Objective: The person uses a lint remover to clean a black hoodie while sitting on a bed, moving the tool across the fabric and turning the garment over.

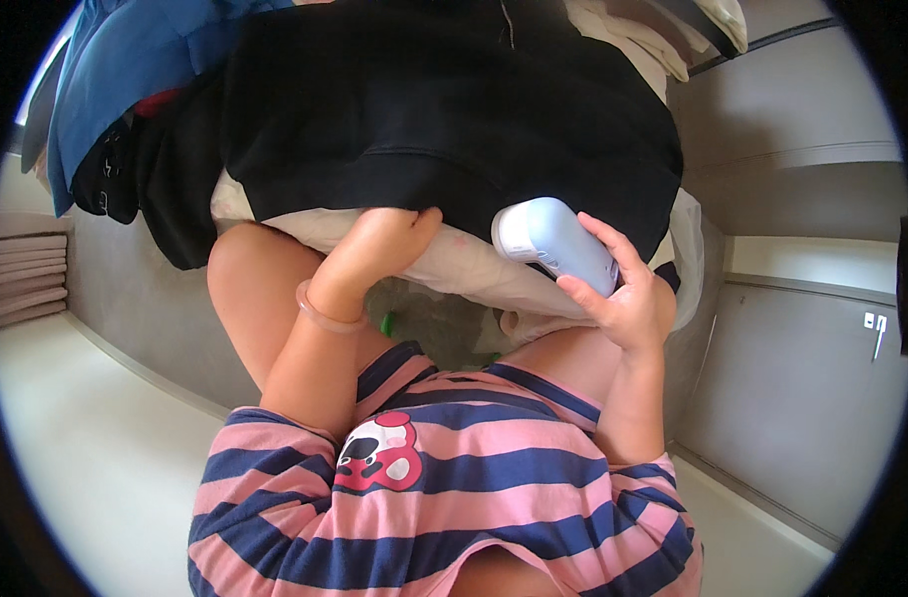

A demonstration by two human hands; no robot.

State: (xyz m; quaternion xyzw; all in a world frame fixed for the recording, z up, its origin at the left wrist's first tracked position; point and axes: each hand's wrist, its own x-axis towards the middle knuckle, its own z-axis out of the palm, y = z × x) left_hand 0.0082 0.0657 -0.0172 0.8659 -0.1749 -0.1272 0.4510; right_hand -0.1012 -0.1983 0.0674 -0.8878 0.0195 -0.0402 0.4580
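Observation:
A black sweatshirt (424,109) with a zip at its top is spread out in front of me over a white cloth with faint pink marks (474,269). At the garment's near hem my left hand (394,239) is closed on the edge, its fingertips partly hidden by the fabric. My right hand (628,298) holds a light blue fabric shaver (563,244) with a white round head. The shaver is tilted, its head pointing left, close over the right part of the hem; I cannot tell whether it touches the cloth.
Blue clothing (126,90) and other dark garments are heaped at the far left. Cream cloth (633,40) lies at the far right. A grey cabinet door (792,378) stands to the right. Below, between my knees, is a greyish see-through plastic bag or bin (434,318).

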